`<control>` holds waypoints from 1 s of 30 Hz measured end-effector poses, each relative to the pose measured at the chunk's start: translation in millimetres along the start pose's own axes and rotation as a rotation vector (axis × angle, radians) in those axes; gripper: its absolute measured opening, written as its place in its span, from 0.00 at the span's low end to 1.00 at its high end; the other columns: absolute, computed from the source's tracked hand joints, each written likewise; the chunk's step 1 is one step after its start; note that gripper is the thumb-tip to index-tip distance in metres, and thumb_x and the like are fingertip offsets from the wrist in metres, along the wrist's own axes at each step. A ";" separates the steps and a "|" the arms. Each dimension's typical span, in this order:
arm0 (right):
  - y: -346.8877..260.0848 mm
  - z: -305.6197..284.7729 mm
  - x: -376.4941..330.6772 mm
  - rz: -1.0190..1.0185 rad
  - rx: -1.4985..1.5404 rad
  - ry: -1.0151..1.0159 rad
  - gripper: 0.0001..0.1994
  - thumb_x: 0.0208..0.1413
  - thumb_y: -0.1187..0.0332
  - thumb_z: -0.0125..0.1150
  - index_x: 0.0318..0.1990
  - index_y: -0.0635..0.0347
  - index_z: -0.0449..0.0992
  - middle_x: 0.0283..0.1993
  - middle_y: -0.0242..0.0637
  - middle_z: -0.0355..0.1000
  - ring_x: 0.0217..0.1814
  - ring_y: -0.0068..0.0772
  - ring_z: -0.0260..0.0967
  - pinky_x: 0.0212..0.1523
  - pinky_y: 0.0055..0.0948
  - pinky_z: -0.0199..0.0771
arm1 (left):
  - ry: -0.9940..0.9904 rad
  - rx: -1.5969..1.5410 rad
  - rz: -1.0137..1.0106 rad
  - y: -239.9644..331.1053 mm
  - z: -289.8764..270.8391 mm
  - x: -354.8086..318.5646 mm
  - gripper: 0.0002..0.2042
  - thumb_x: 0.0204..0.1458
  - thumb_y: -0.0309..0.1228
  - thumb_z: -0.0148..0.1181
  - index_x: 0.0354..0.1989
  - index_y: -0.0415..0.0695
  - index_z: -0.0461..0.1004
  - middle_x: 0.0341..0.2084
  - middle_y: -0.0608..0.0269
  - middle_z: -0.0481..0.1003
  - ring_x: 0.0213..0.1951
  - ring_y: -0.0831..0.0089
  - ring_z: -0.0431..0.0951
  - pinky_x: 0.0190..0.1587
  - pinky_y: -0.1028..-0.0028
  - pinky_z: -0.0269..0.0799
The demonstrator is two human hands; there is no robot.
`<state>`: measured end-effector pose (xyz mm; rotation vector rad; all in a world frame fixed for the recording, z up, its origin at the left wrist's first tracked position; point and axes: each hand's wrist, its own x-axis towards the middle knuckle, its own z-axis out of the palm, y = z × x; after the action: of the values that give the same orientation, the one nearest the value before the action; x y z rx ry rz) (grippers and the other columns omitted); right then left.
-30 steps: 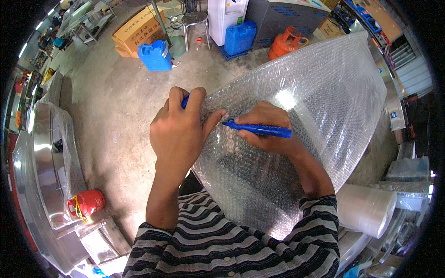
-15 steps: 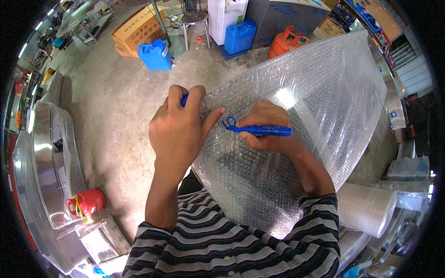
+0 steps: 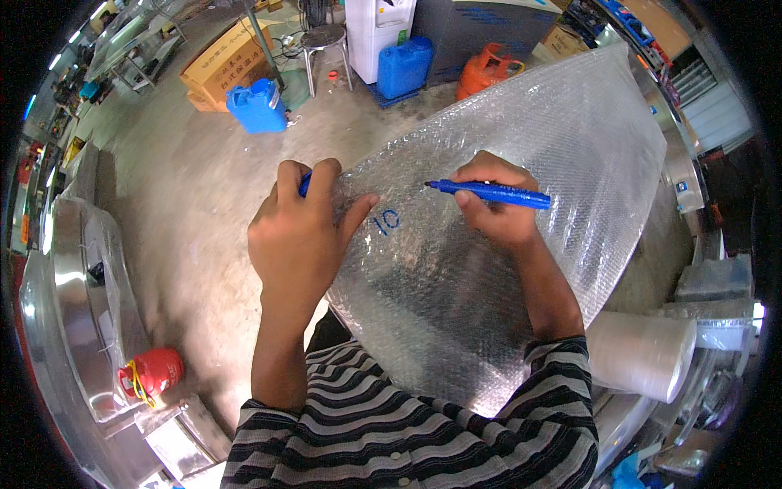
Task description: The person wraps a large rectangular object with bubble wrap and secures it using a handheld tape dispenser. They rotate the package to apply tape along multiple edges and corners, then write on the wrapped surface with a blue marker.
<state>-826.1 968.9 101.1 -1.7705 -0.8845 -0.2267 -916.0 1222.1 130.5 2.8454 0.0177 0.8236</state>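
A large bubble-wrapped panel [image 3: 456, 277] lies in front of me, its clear wrap shining over a grey surface. My right hand [image 3: 503, 216] pinches a blue marker [image 3: 509, 196] above it, with the dark tip pointing left and appearing lifted off the wrap. Blue handwritten marks [image 3: 387, 222] show on the wrap between my hands. At the panel's left edge is my left hand [image 3: 295, 218], its fingers curled round a small blue piece that looks like the marker's cap [image 3: 305, 184]. The left thumb stretches over the wrap beside the marks.
Beyond the panel are blue jerrycans [image 3: 257, 106], a metal stool [image 3: 324, 41], a cardboard box [image 3: 228, 69] and an orange gas cylinder [image 3: 486, 72]. A red gas cylinder [image 3: 152, 373] is at lower left beside wrapped metal units. To my right lies a wrapped roll [image 3: 639, 354].
The marker in my right hand has moved up and right, off the marks, which are now uncovered. My left hand keeps its place on the edge. The whole view has shifted slightly.
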 end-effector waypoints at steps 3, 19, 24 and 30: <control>0.3 -1.4 0.3 0.006 -0.010 -0.047 0.10 0.49 0.72 0.74 0.40 0.60 0.83 0.34 0.39 0.79 0.33 0.33 0.76 0.37 0.30 0.74 | -0.014 0.012 0.003 0.0 -0.2 -0.3 0.22 0.46 0.51 0.72 0.44 0.52 0.77 0.36 0.63 0.71 0.30 0.65 0.80 0.28 0.67 0.76; -2.8 12.4 5.2 -0.047 -0.135 -0.072 0.12 0.49 0.69 0.76 0.42 0.57 0.85 0.36 0.38 0.81 0.38 0.40 0.78 0.42 0.37 0.75 | -0.041 -0.005 -0.045 4.4 -3.2 1.1 0.22 0.48 0.50 0.73 0.45 0.51 0.77 0.36 0.63 0.75 0.31 0.61 0.82 0.32 0.64 0.78; 4.0 12.8 4.2 -0.088 -0.151 -0.093 0.11 0.45 0.69 0.77 0.38 0.53 0.85 0.34 0.36 0.81 0.36 0.40 0.78 0.42 0.38 0.74 | -0.037 -0.030 -0.053 4.3 -3.1 1.2 0.21 0.48 0.50 0.73 0.45 0.51 0.77 0.36 0.62 0.75 0.30 0.62 0.82 0.31 0.63 0.78; 10.4 5.7 4.3 -0.145 -0.173 -0.220 0.10 0.41 0.65 0.78 0.34 0.48 0.85 0.30 0.31 0.79 0.34 0.38 0.76 0.42 0.37 0.71 | -0.024 -0.037 -0.037 3.4 -2.0 0.6 0.21 0.48 0.50 0.72 0.44 0.51 0.78 0.36 0.63 0.75 0.31 0.62 0.82 0.32 0.64 0.78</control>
<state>-817.7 974.5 93.5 -1.9186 -1.1836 -0.2102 -916.7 1219.2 133.1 2.8113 0.0511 0.7747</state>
